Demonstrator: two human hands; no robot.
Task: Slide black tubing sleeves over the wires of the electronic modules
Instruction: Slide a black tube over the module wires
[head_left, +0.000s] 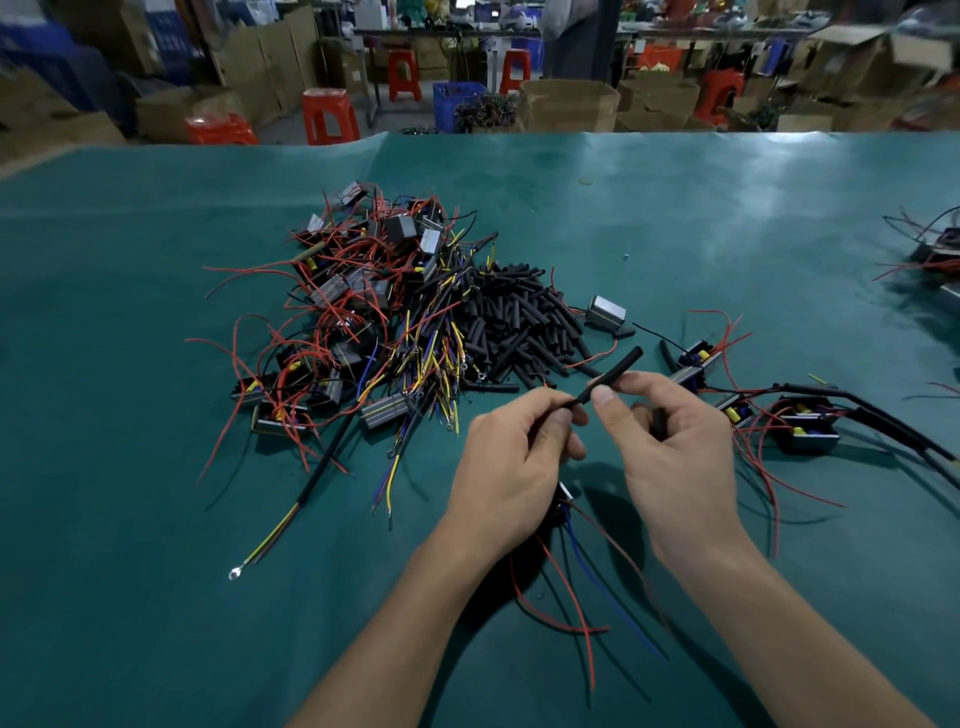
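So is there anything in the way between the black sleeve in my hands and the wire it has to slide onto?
Nothing visible. The right hand pinches the black sleeve and the left hand pinches the wire end at its near mouth. Whether the wire has entered the sleeve cannot be told.

Red stools (330, 115) and cardboard boxes (569, 105) stand behind.

Both forearms reach in from near edge. Left hand (511, 462) and right hand (675, 441) raised close together, fingers curled, thumbs and forefingers pinching.
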